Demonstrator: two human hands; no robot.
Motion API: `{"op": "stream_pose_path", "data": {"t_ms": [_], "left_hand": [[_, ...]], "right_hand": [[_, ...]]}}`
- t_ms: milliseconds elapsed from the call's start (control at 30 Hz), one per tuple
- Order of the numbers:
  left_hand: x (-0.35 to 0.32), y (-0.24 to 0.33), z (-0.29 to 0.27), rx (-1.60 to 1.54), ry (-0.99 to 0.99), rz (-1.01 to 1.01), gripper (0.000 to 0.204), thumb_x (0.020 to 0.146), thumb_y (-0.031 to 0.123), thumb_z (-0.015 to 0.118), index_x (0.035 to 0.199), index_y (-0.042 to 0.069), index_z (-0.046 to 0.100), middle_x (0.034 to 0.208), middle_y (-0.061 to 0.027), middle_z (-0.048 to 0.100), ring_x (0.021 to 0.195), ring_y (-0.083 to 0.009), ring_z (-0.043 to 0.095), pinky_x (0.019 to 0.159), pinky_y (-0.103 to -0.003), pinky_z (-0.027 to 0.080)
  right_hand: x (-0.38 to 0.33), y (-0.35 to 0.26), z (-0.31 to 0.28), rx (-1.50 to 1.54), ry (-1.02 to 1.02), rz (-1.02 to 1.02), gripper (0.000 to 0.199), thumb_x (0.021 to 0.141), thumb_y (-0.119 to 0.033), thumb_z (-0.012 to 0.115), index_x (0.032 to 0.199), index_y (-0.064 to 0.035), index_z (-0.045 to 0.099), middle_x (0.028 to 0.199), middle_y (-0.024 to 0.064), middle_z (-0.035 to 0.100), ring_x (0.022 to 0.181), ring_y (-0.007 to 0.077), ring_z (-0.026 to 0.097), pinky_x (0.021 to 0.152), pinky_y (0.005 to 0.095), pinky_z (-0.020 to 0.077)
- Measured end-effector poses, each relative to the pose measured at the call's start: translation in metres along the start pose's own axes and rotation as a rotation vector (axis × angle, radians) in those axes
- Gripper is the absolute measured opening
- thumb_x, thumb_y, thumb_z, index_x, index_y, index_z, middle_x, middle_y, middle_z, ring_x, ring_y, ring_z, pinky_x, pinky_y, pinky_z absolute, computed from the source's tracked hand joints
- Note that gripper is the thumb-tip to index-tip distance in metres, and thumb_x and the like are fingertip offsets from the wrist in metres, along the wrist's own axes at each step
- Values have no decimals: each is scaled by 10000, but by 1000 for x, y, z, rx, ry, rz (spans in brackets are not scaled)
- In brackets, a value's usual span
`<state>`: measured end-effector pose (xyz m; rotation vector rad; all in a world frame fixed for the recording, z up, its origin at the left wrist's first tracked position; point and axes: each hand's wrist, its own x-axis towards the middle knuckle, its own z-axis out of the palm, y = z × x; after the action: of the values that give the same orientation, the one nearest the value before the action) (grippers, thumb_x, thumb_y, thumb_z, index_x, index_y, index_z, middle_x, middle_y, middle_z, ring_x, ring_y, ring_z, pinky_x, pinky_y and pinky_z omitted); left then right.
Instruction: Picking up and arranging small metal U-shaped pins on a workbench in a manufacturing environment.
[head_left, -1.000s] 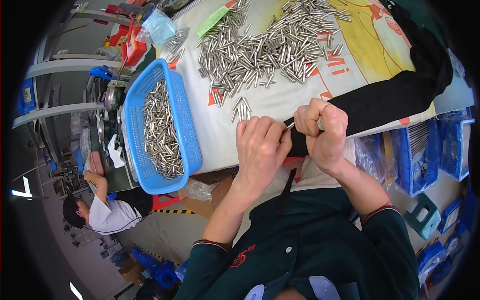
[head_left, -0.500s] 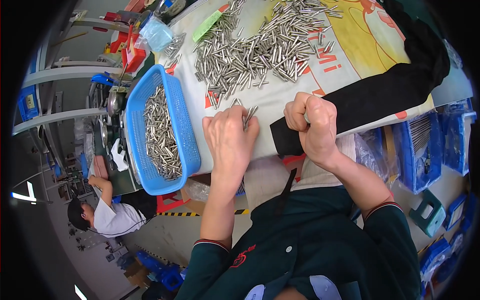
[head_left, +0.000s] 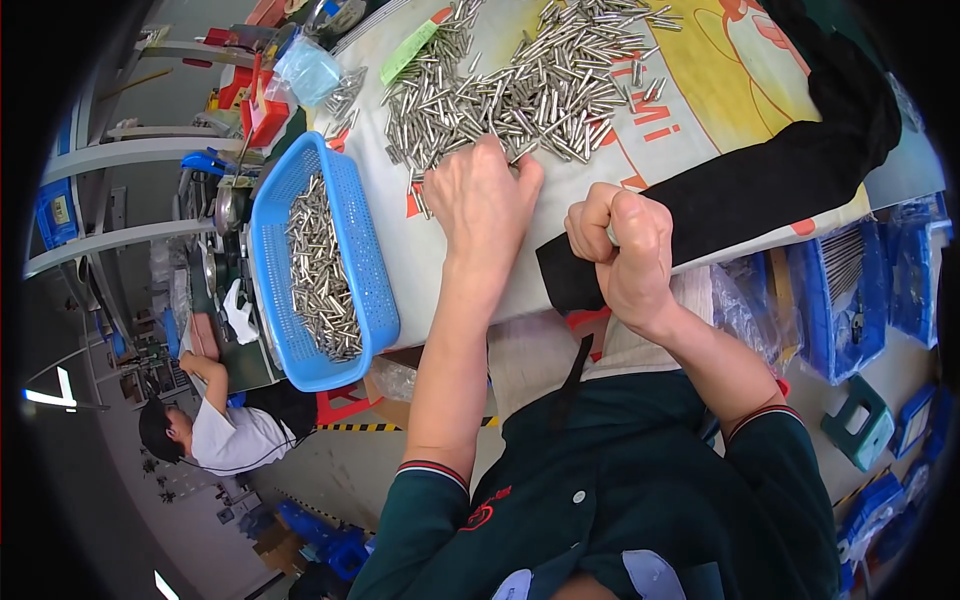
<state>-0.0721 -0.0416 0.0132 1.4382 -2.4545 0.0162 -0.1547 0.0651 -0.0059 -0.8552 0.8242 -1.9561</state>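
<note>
A worker in a dark green shirt [head_left: 590,460] sits at a cloth-covered table, right hand [head_left: 632,245] closed in a fist by the near end of a black cloth [head_left: 750,185]; what it may grip cannot be told. Farther forward, the left hand [head_left: 482,195] bends over the near edge of a heap of slim metal pins [head_left: 560,85], its fingertips hidden, so whether they hold a pin cannot be told. The heap lies ahead of both hands, the left nearer and touching its edge, the right well apart. Its pins have no common direction: many long axes slant from lower left to upper right, others cross them, and tapered tips point several ways. Left of the heap, a blue basket [head_left: 372,270] contains more pins; far left, a co-worker [head_left: 235,435] wears white
</note>
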Motion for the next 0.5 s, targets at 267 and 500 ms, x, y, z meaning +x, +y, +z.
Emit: {"op": "stream_pose_path", "data": {"t_ms": [267, 500], "left_hand": [[-10, -10, 5, -128, 126, 272, 75, 689, 60, 620, 660, 8, 574, 609, -100, 568, 596, -281, 566, 575, -408, 436], [-18, -4, -6, -170, 6, 231, 91, 681, 65, 644, 669, 19, 566, 668, -109, 567, 671, -288, 556, 641, -407, 402]], "right_hand": [[0, 0, -3, 17, -1, -1, 487, 947, -377, 378, 597, -38, 358, 493, -11, 287, 451, 74, 217, 438, 257, 176], [-1, -2, -8, 86, -11, 44, 410, 947, -234, 377, 591, -32, 389, 546, -16, 357, 518, 64, 279, 465, 248, 249]]}}
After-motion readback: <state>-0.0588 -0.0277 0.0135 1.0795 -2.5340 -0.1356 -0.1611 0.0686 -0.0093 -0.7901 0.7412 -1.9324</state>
